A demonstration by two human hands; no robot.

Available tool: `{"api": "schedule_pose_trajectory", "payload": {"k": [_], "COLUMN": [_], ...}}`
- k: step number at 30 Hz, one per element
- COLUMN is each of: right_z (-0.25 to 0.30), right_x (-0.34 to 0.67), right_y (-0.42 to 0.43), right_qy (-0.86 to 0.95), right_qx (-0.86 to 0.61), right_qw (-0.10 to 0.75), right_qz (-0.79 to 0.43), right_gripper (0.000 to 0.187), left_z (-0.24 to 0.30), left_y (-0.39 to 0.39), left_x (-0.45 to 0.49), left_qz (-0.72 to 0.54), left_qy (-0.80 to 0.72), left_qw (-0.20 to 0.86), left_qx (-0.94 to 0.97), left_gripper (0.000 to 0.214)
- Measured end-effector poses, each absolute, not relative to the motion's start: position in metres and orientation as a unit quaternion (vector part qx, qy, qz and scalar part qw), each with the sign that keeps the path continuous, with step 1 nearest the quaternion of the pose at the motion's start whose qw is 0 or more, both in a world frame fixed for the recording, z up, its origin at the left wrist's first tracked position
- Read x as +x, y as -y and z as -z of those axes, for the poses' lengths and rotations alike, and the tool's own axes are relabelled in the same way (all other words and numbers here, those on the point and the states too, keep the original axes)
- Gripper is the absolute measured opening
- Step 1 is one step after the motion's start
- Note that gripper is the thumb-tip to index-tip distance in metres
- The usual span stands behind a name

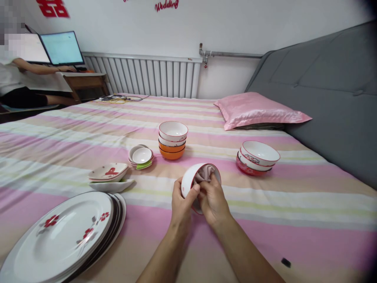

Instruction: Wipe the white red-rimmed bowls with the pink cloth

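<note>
A white bowl with a red rim [188, 179] is tilted on its side just above the striped bedspread, its mouth facing away from me. My left hand [182, 200] is closed round its rim on the left. My right hand [212, 198] is closed on a pinkish cloth [206, 173] pressed into the inside of the bowl. Both forearms reach in from the bottom edge.
A stack of white and orange bowls [172, 140] stands behind, a red and white bowl stack [257, 158] to the right. Small saucers [141, 157], shaped dishes [108, 175] and large floral plates [63, 234] lie left. A pink pillow [259, 111], grey headboard [332, 98], and a seated person [17, 74] at a desk.
</note>
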State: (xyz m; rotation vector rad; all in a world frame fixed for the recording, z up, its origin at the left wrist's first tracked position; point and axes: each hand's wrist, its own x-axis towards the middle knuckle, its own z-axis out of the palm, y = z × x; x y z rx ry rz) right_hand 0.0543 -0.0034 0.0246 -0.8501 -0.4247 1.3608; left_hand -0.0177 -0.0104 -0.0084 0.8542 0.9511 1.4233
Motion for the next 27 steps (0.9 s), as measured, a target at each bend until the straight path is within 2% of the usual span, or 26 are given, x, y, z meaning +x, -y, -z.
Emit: {"api": "schedule_pose_trajectory", "payload": {"k": [9, 13, 19, 22, 27], "right_z": [-0.020, -0.018, -0.020, -0.022, -0.027], "right_x": [0.056, 0.061, 0.069, 0.072, 0.078], "right_y": [0.006, 0.005, 0.006, 0.008, 0.012], "right_qy": [0.362, 0.459, 0.594, 0.644, 0.732], "right_qx": [-0.370, -0.389, -0.391, -0.402, -0.452], "right_qw": [0.640, 0.604, 0.507, 0.458, 0.368], "right_qz": [-0.568, -0.522, -0.487, -0.461, -0.353], "right_gripper": [0.040, 0.026, 0.013, 0.015, 0.021], "left_z": [0.001, 0.001, 0.008, 0.011, 0.011], "left_y": [0.010, 0.009, 0.005, 0.002, 0.001], "left_x": [-0.023, -0.025, -0.026, -0.028, -0.031], "left_qz": [-0.605, -0.602, -0.604, -0.606, -0.608], "left_qy": [-0.380, -0.383, -0.401, -0.414, -0.434], "left_qw": [0.585, 0.579, 0.577, 0.567, 0.560], "left_qx": [0.385, 0.394, 0.377, 0.374, 0.357], "left_gripper": [0.057, 0.057, 0.060, 0.061, 0.059]}}
